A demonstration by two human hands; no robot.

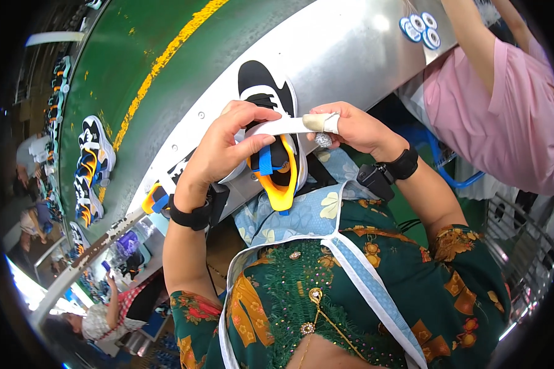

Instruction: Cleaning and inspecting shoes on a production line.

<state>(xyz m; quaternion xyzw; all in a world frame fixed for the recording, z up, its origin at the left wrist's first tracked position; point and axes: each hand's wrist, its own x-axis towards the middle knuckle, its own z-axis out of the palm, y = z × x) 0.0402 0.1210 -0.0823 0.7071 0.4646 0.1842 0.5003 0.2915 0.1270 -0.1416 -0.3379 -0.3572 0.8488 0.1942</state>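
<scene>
A flat white strip [283, 126] is stretched between my two hands, across the middle of a sneaker. My left hand [231, 136] pinches its left end between thumb and fingers. At its other end my right hand [360, 128] is closed, with a pale wrapping on a digit. A grey speckled round thing [324, 140] shows at my right fingers; whether I hold or wear it I cannot tell. Beneath the strip lies the black and white sneaker [257, 75], toe pointing away from me. Its lining is orange-yellow, with a blue loop [265, 161] at the opening.
The sneaker lies at the near edge of a metal table [345, 55]. Several blue and white rolls [417, 23] sit at its far right. A person in pink [505, 104] works close on the right. More sneakers [92, 154] stand along the left, beyond the green floor [129, 55].
</scene>
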